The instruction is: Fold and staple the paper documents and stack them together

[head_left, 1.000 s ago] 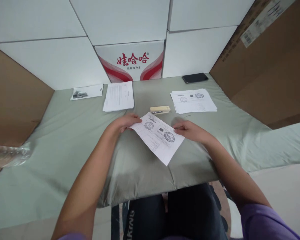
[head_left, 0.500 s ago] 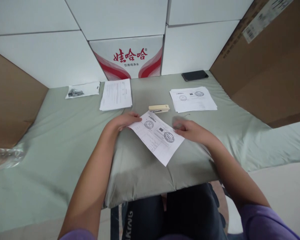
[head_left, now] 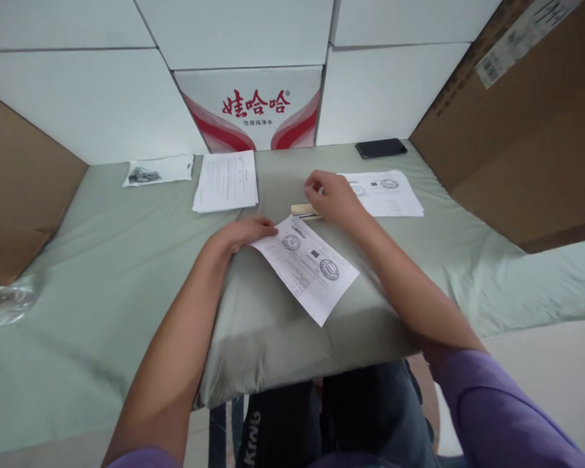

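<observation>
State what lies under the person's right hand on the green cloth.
Under the right hand lies a cream stapler; only its left end shows. The hand covers the rest, so whether the fingers grip it cannot be seen.

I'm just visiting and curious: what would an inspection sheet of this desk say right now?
Surface: table covered by a pale green cloth, creased near the front edge.
Job's things: stamped paper sheets lying askew in the middle; beige stapler just behind them.
Clutter: stack of stamped papers at right; text papers at left; small plastic bag far left; black phone at the back.
Grippers: left hand presses the sheets' left corner; right hand is on the stapler, grip unclear.
Cables: nothing seen.
Surroundings: white boxes, one with red print, behind; brown cardboard at the sides; clear plastic at left edge.
</observation>
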